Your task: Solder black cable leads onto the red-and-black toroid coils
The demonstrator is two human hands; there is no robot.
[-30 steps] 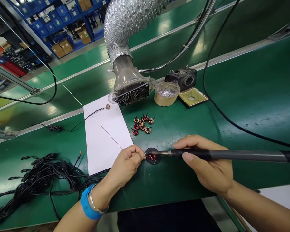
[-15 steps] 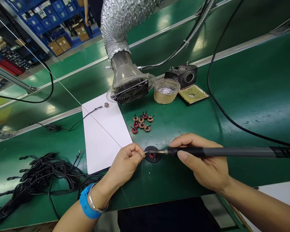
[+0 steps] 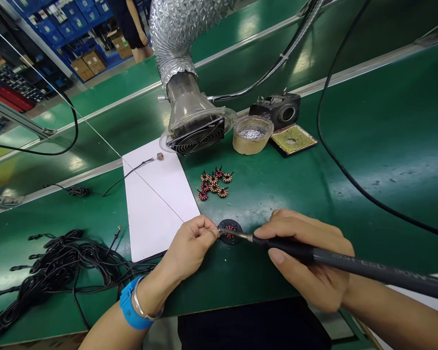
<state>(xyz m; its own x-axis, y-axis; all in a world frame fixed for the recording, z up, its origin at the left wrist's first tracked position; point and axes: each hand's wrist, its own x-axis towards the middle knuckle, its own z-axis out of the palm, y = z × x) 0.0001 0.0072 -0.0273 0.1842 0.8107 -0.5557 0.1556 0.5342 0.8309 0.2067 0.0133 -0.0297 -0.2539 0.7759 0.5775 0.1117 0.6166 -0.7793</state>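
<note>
My left hand [image 3: 190, 245], with a blue band and a bangle at the wrist, pinches a thin solder wire [image 3: 151, 189] that runs down from the upper left. Its fingertips are at the left rim of a round black holder [image 3: 240, 236]. In that holder sits a red-wound ring coil [image 3: 230, 232]. My right hand [image 3: 310, 257] is closed round a soldering iron [image 3: 292, 247], gripped like a pen. The iron's tip lies over the coil, close to my left fingertips. The exact contact point is too small to make out.
Several small ring coils [image 3: 213, 184] lie beyond the holder. A white sheet [image 3: 156, 209] and bundled black cables [image 3: 69, 262] are on the left. A fan hood [image 3: 197, 131] hangs above, near a tub [image 3: 252, 141] and sponge tray [image 3: 295, 141]. A person [image 3: 131, 24] stands behind.
The soldering iron has tilted, its handle end swinging lower on the right, and my right hand has turned with it. My left hand stays in place. The person behind shows more.
</note>
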